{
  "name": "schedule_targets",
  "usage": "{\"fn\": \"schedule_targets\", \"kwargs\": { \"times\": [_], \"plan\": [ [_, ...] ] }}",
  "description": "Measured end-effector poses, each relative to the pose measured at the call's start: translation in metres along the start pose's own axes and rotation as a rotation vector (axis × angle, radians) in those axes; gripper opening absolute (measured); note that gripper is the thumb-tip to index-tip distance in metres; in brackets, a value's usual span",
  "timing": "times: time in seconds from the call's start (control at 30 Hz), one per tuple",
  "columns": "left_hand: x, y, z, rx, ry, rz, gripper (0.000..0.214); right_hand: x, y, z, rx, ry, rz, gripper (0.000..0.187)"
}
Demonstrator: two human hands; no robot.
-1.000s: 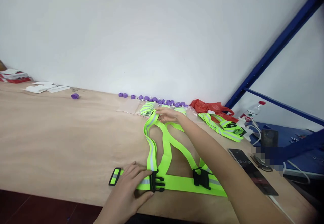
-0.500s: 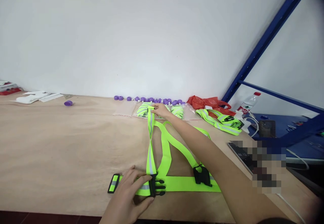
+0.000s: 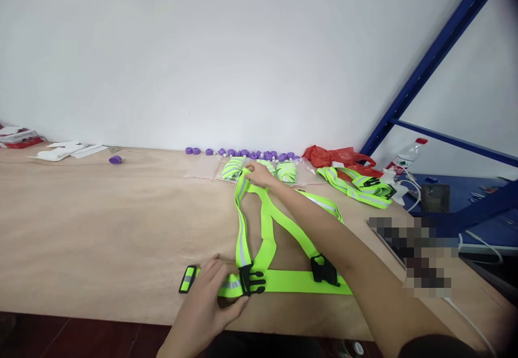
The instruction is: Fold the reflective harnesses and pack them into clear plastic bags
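One hi-vis yellow harness lies on the counter, partly under & btw the two hands. L hand: fingers bent over the grey-striped strap, thumb off to the side by the lower edge of the black prong buckle — can't tell if it's a pinch or just a press. R hand is reached out well beyond the L, thumb & fingers closed on the top end of a shoulder strap, which runs from there back down to the prong buckle.

Just L of the L hand: black slider w/ strap through it. To its R, past the prongs, a plain waist band leads to the black socket buckle, next to the R forearm; buckle halves are apart.

Just past the R hand: clear bags w/ rolled striped bundles, then a row of small purple pieces near the wall. R of the R hand: red plastic bag, a second bunched harness, then a red-capped bottle. Far L of both hands — one purple piece alone, plus white papers.
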State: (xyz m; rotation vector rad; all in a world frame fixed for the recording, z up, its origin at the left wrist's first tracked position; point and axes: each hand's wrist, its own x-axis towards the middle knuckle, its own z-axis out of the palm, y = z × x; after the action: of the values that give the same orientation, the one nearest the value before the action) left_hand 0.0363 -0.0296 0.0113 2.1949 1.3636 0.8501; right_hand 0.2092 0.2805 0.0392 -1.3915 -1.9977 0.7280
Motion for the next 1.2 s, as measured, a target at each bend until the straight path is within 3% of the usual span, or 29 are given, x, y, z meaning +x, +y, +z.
{"fn": "schedule_targets", "kwargs": {
  "times": [0.13, 0.23, 0.37, 0.5, 0.63, 0.8, 1.07, 1.2],
  "plan": [
    [-0.002, -0.003, 0.002, -0.027, -0.007, -0.042, 0.021, -0.033, -0.015, -0.018, -0.073, 0.004, -0.142, 0.041],
    [-0.004, -0.006, 0.003, -0.024, 0.024, -0.057, 0.039, -0.078, -0.024, -0.028, -0.102, -0.045, -0.256, 0.027],
    [-0.004, -0.007, 0.004, -0.001, 0.022, -0.014, 0.049, -0.147, -0.025, -0.028, -0.234, -0.194, -0.563, 0.022],
    [-0.002, -0.007, 0.004, 0.048, -0.011, 0.052, 0.035, -0.183, -0.015, -0.015, -0.429, -0.366, -0.656, 0.031],
    [0.000, -0.004, 0.003, 0.067, -0.008, 0.046, 0.028, -0.182, -0.001, -0.005, -0.490, -0.445, -0.610, 0.034],
    [0.000, 0.000, 0.000, 0.051, -0.027, 0.005, 0.042, -0.175, -0.001, -0.003, -0.521, -0.386, -0.607, 0.035],
    [0.000, 0.002, -0.002, 0.048, -0.057, -0.010, 0.040, -0.149, -0.014, 0.000, -0.850, -0.317, -0.540, 0.040],
    [0.000, 0.002, -0.002, 0.045, -0.063, -0.008, 0.038, -0.131, -0.011, 0.007, -0.885, -0.298, -0.523, 0.035]
  ]
}}
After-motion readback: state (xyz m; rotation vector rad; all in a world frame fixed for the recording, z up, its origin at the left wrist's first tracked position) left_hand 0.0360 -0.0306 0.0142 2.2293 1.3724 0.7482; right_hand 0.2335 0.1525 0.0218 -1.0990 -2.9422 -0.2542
